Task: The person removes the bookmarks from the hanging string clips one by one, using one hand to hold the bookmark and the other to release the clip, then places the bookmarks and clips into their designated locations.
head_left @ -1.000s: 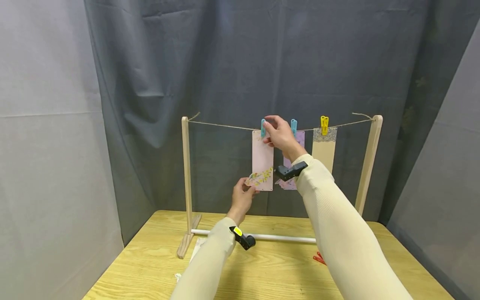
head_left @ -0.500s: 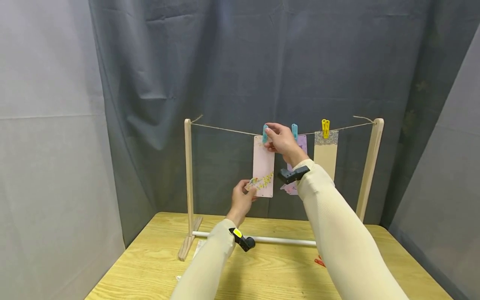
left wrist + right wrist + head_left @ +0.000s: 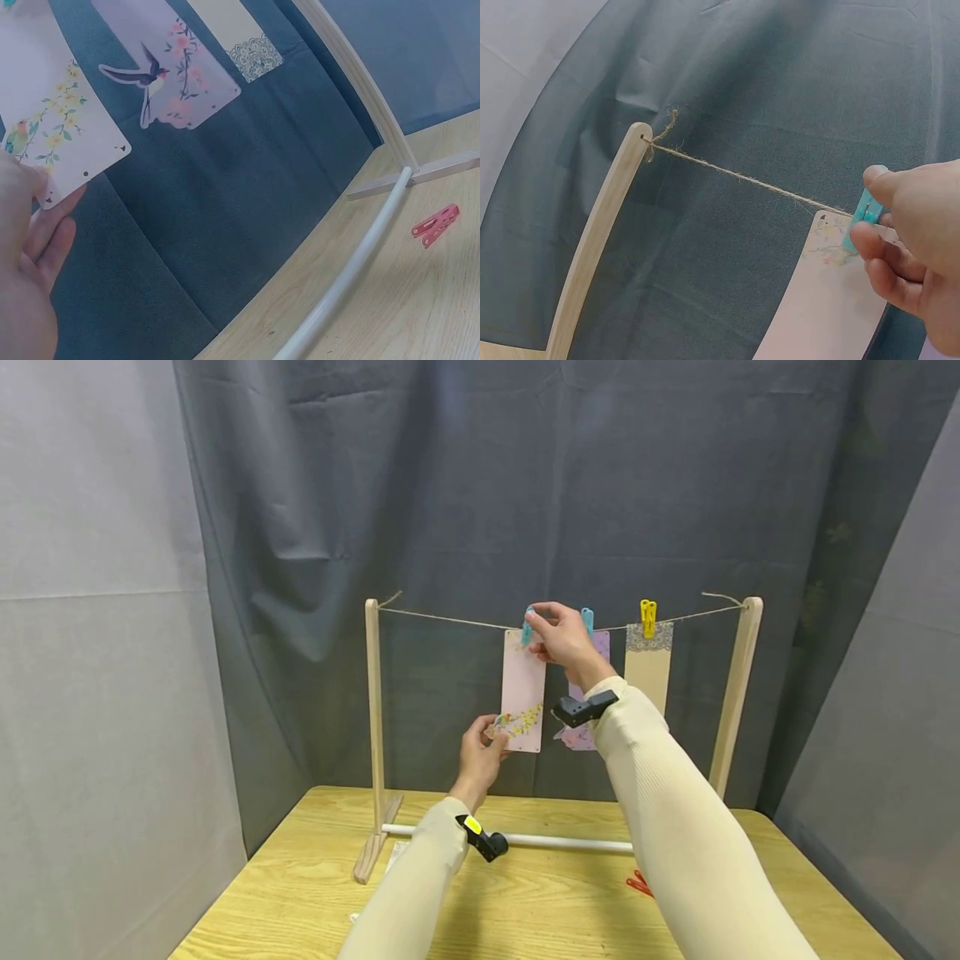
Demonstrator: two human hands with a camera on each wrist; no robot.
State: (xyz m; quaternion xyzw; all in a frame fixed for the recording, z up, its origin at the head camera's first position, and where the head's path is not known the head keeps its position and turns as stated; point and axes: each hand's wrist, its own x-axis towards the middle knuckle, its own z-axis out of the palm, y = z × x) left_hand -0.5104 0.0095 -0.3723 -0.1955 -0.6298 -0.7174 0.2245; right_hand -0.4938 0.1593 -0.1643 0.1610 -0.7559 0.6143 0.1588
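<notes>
A pale pink card point(image 3: 522, 681) with yellow blossoms and a small bird hangs at the twine line point(image 3: 742, 178). My right hand point(image 3: 561, 633) pinches a light blue clothespin point(image 3: 862, 217) at the card's top edge, by the twine. Lower down, my left hand point(image 3: 481, 752) holds the card's bottom left corner between thumb and fingers, also seen in the left wrist view. To the right hangs a purple card point(image 3: 169, 71) with a swallow, under another blue clothespin point(image 3: 587, 619). Beyond it, a yellow clothespin point(image 3: 648, 617) holds a cream card point(image 3: 648, 672) with a lace-pattern band.
The twine runs between two wooden posts point(image 3: 376, 710), joined low down by a white rod point(image 3: 555, 842). A red clothespin point(image 3: 436, 225) lies on the wooden table point(image 3: 285, 893). A pale card point(image 3: 396, 855) lies partly behind the left forearm. Grey curtain hangs behind.
The right hand with the blue clothespin sits slightly lower against the pink card's top than a second ago. The left hand keeps its hold on the corner.
</notes>
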